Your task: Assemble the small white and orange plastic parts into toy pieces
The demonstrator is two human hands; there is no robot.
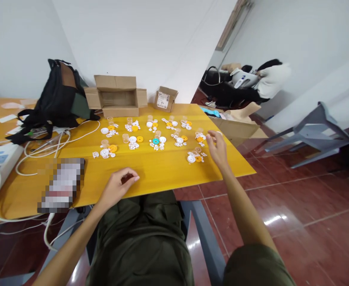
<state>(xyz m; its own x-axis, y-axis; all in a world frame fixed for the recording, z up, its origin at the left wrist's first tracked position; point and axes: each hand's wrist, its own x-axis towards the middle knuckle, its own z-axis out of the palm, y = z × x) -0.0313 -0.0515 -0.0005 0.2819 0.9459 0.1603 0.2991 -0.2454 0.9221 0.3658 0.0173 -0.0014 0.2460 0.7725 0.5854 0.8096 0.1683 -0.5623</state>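
Over the table's front edge, my left hand (117,186) has its fingers curled, thumb and index tips close together, with nothing visible between them. My right hand (218,150) is bent beside the rightmost group of parts, its fingertips near an orange disc (200,139) and a clear plastic cup (199,131). Whatever its curled fingers hold, if anything, is hidden. Several similar groups lie in rows, each with a clear cup, white perforated pieces and round discs. One group includes a teal disc (156,141); nearer the front right lies a white disc (191,159).
An open cardboard box (120,111) and a smaller box (165,99) stand at the back. On the left are a black backpack (59,93), a power strip (1,169), white cables and a blurred-out device (63,184). A grey stool (314,127) stands to the right.
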